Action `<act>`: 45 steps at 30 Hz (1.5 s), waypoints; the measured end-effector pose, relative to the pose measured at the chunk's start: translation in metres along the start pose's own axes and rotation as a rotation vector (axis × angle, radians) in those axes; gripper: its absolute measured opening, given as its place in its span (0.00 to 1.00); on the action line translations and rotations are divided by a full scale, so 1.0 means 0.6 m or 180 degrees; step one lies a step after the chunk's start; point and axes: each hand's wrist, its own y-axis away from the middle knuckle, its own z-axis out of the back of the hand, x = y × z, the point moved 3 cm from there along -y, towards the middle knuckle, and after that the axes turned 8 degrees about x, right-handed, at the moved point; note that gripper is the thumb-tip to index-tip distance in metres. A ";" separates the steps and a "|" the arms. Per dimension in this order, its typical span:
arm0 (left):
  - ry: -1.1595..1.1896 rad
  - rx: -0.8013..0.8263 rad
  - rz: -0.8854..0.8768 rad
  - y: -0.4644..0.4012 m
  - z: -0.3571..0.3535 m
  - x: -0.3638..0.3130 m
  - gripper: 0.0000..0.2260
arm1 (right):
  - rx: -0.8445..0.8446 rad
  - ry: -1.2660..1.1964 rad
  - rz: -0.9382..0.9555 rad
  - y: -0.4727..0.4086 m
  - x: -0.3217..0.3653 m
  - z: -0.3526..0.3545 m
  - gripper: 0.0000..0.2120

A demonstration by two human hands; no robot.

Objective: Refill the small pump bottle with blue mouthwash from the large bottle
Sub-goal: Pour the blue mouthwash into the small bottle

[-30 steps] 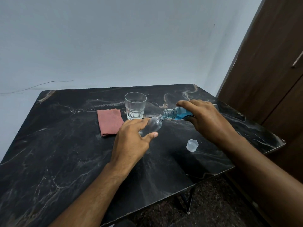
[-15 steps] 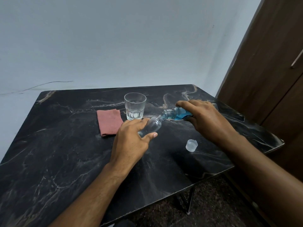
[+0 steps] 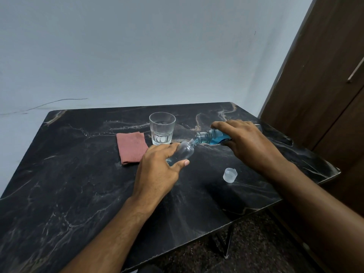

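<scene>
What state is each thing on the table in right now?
Small bottle: uncapped, tilted, held by left hand.
Large bottle: uncapped, tipped, mouth at small bottle's neck, held by right hand.
Glass: upright, looks empty.
Cap: off, on table.
Cloth: folded, flat.

Left hand (image 3: 157, 170), right hand (image 3: 250, 142): bare, no rings, no watch, no sleeves in view; forearms bare to frame edge; short nails.

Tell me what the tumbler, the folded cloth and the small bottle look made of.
Tumbler: likely clear glass, with a thick faceted base. Cloth: matte pinkish woven fabric, soft folded edges. Small bottle: probably clear thin plastic, with a threaded neck; glass can't be ruled out.
</scene>
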 end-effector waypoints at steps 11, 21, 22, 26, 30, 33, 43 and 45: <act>-0.0024 0.0020 0.0005 -0.001 0.000 0.000 0.24 | 0.0018 0.0117 0.0027 -0.001 -0.006 -0.002 0.28; -0.0015 -0.0028 -0.0010 -0.001 -0.001 0.002 0.24 | 0.0023 0.0156 0.0089 -0.004 -0.006 -0.001 0.28; -0.0018 -0.0033 -0.0014 -0.001 -0.001 0.002 0.24 | 0.0022 0.0161 0.0097 -0.005 -0.007 -0.001 0.28; -0.0039 -0.0035 -0.0026 0.000 -0.001 0.002 0.24 | 0.0032 0.0199 0.0124 -0.007 -0.008 -0.003 0.29; -0.0025 -0.0019 -0.0031 0.000 -0.001 0.003 0.24 | 0.0010 0.0202 0.0133 -0.006 -0.007 -0.002 0.30; -0.0023 -0.0027 -0.0036 0.000 -0.001 0.003 0.24 | -0.0004 0.0212 0.0143 -0.005 -0.007 -0.001 0.29; -0.0034 0.0011 -0.0042 0.000 0.000 0.003 0.24 | -0.0039 0.0235 0.0177 -0.006 -0.008 0.000 0.29; -0.0012 0.0020 -0.0029 -0.001 0.000 0.002 0.24 | -0.0053 0.0246 0.0185 -0.006 -0.009 -0.001 0.30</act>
